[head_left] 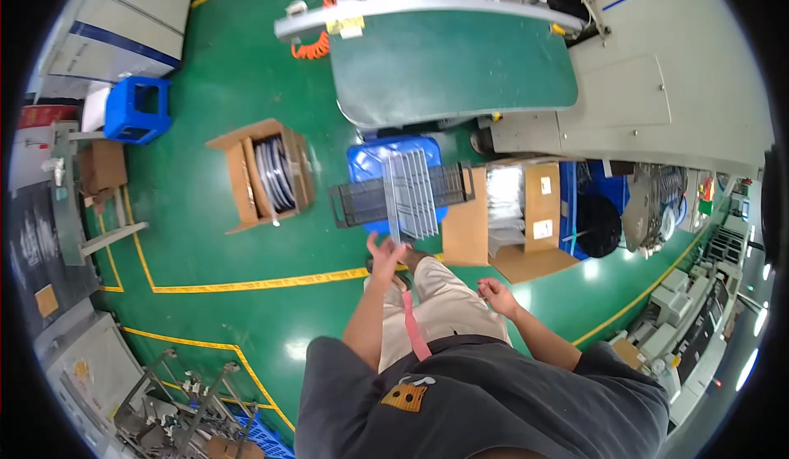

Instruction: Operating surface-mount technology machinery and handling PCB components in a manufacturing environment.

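Observation:
My left hand [383, 258] is at the near end of a long clear plastic strip [390, 200], with thumb and fingers closed about that end. The strip lies over a group of similar slim clear strips [415, 192] side by side. Under them a long black slotted tray [359, 204] rests across a blue plastic stool [370, 160]. Away from the strips, my right hand [497, 297] hangs in front of my right thigh. Its fingers are curled in, and whether anything is inside them is hidden.
An open cardboard box [466, 229] with silvery bags stands right of the stool. Another box [302, 171] holding reels is on the left. A green-topped bench [452, 64] stands beyond the stool. Farther left is another blue stool [115, 112]; yellow tape [271, 282] marks the floor.

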Motion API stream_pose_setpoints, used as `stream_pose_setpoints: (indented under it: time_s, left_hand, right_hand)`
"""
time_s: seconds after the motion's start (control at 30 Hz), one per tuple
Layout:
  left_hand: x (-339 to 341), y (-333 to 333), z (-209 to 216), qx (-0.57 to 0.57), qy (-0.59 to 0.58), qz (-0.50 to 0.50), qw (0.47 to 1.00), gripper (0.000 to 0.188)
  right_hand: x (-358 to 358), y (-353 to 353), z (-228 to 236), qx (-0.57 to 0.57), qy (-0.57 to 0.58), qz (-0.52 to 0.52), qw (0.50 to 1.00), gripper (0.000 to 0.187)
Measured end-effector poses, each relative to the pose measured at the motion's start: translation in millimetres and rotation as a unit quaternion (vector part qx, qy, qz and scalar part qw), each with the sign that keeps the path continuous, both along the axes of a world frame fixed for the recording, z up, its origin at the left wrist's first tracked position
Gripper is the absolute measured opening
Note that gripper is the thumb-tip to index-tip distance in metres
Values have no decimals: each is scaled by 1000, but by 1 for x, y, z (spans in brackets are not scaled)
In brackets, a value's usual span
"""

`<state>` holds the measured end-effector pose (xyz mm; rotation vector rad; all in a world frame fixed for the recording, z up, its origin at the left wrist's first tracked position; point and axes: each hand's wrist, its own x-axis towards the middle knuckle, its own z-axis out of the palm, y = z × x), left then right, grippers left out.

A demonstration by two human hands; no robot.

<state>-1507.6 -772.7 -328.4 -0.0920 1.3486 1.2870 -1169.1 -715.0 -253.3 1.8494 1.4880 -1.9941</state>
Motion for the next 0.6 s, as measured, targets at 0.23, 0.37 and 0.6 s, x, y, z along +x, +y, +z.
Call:
stream_pose_setpoints:
  time_s: [0.23,0.37,0.6]
  left_hand:
    - [-78,-138,165,14,152,16,988,87]
    - [-199,-112,247,5,378,-49,925,100]
    - [-408,127,334,57,718,-245,649,108]
  right_hand:
    - [-8,20,-33,30,-140,187,972,19]
    - [-39,22,-47,44,-147,153,976,28]
    - [-141,17,0,52,-96,12,994,18]
